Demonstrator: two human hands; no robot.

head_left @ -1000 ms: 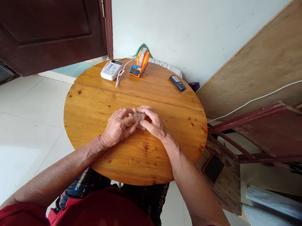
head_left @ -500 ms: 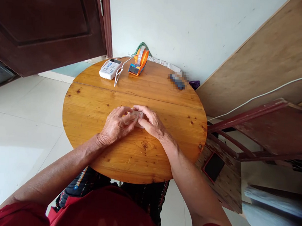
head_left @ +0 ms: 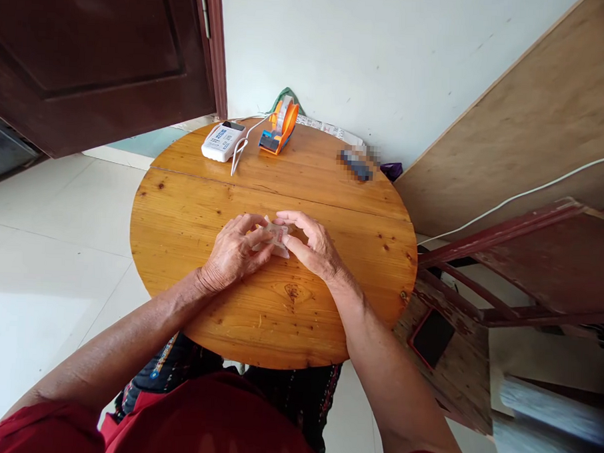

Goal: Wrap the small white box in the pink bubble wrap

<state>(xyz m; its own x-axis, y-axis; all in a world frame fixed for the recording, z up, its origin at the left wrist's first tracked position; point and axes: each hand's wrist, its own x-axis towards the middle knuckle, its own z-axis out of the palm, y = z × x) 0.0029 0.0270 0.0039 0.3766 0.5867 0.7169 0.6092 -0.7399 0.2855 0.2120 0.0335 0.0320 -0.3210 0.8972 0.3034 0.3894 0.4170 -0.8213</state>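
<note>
On the round wooden table (head_left: 182,228) lies a small whitish, see-through packet (head_left: 280,233) with red print and pointed corners. My left hand (head_left: 238,247) holds its left part, the fingers curled over the top and the thumb along the near side. At the packet's right edge is my right hand (head_left: 311,243), thumb tip touching or just above the print. Its other fingers reach along the far side, apart from the thumb. The left fingers hide part of the packet, and what is inside it cannot be made out.
Toward the wall stand a white box-shaped device (head_left: 223,141) with a white cable (head_left: 238,157) and an orange tape dispenser (head_left: 281,129). A blurred dark item (head_left: 355,165) lies at the back right. Beside the table, a dark tablet-like item (head_left: 432,338) rests on a low wooden surface.
My right hand has shifted slightly right, its fingers drawing off the packet, so more of the packet and its red print shows. My left hand stays on it. The view has shifted slightly.
</note>
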